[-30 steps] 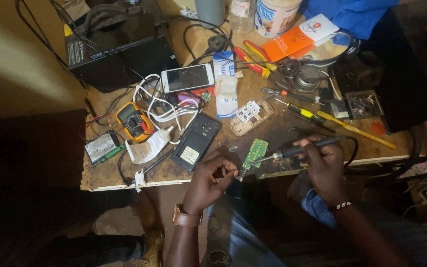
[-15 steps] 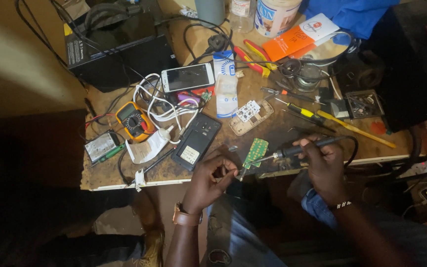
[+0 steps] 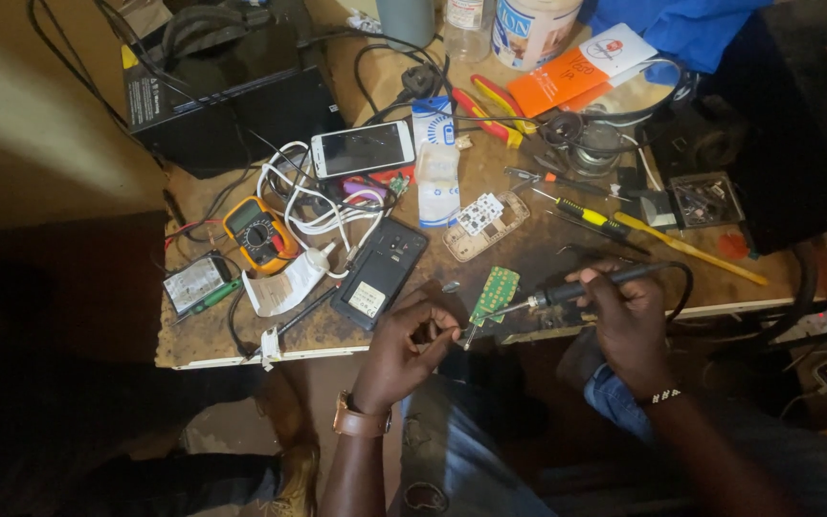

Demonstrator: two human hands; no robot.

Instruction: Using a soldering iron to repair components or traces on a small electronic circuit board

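Across the cluttered brown wooden counter, at lower centre, our left hand pinches thin metal tweezers beside the small green circuit board while our right hand grips the black-handled soldering iron, whose hot tip could, we judge, slip and burn fingers.

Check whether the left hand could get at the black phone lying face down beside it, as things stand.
Probably yes. The left hand sits right next to the black phone, with nothing between them. But its fingers pinch something small by the green circuit board, so it would have to let go first.
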